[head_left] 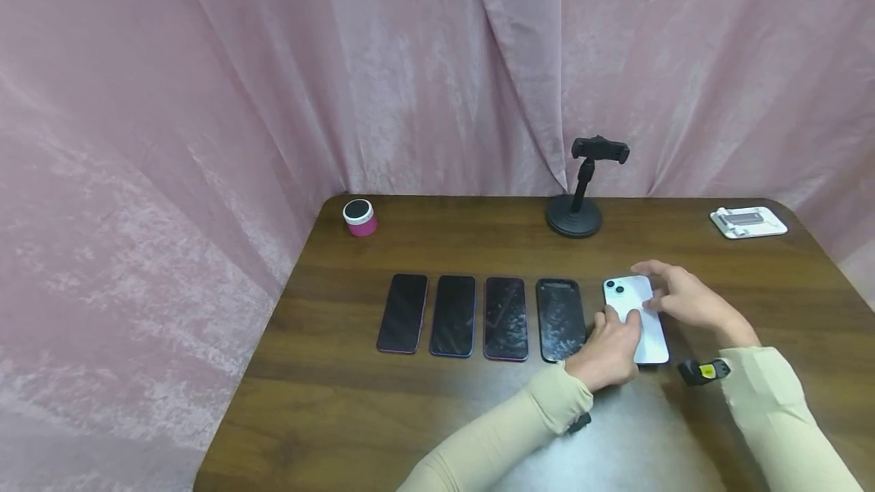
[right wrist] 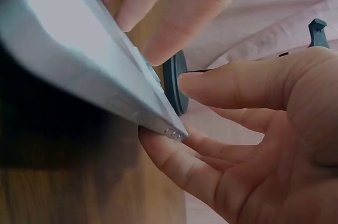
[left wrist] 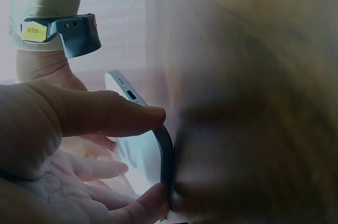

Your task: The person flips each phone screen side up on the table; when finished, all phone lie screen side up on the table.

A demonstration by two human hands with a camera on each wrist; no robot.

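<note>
Both hands on the white phone [head_left: 636,317] at the right end of the row

Left hand [head_left: 608,351] pinching the near end, right hand [head_left: 687,298] curled along the far edge; face down on the wooden table [head_left: 410,401], just beside four dark phones [head_left: 481,316], one edge lifted in the wrist views

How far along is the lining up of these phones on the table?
Done: four dark phones lie screen-up in a row. In hand: the white phone, back up at the row's right end, with the left hand and right hand on it. Left: seemingly only letting go.
</note>
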